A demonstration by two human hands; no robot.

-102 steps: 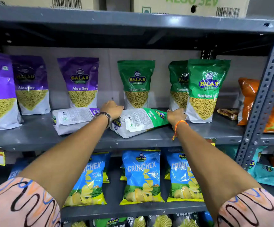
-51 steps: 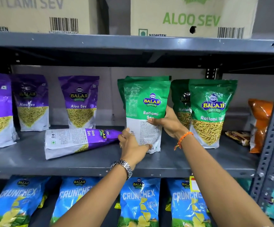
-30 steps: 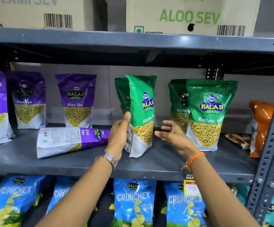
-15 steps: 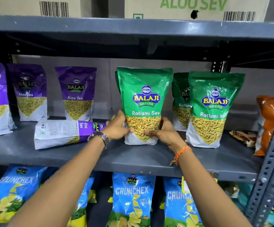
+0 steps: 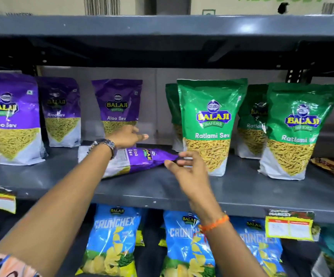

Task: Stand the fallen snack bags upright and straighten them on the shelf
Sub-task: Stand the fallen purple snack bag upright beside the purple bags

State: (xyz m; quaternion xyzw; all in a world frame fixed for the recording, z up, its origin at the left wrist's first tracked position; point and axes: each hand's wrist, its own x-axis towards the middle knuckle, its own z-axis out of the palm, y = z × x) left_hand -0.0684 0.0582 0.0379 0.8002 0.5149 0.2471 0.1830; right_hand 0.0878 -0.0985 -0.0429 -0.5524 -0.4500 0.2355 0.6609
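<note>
A purple Aloo Sev bag (image 5: 142, 161) lies on its side on the grey middle shelf (image 5: 242, 189), its top end pointing right. My left hand (image 5: 127, 135) hovers over the bag's far edge with fingers stretched out and holds nothing. My right hand (image 5: 188, 168) is at the bag's top end, fingers apart, thumb and fingertips just touching the tip. Right of the hands, the green Ratlami Sev bag (image 5: 210, 124) stands upright, face forward and untouched.
Three purple Aloo Sev bags (image 5: 116, 108) stand behind and to the left. More green bags (image 5: 300, 128) stand to the right, beside a flat brown packet (image 5: 332, 166). Blue Crunchex bags (image 5: 114, 236) fill the lower shelf. Cardboard boxes (image 5: 262, 5) sit on top.
Both hands let go of the green Ratlami Sev bag, which now stands upright, and moved left to the fallen purple bag. The view shifted slightly left.
</note>
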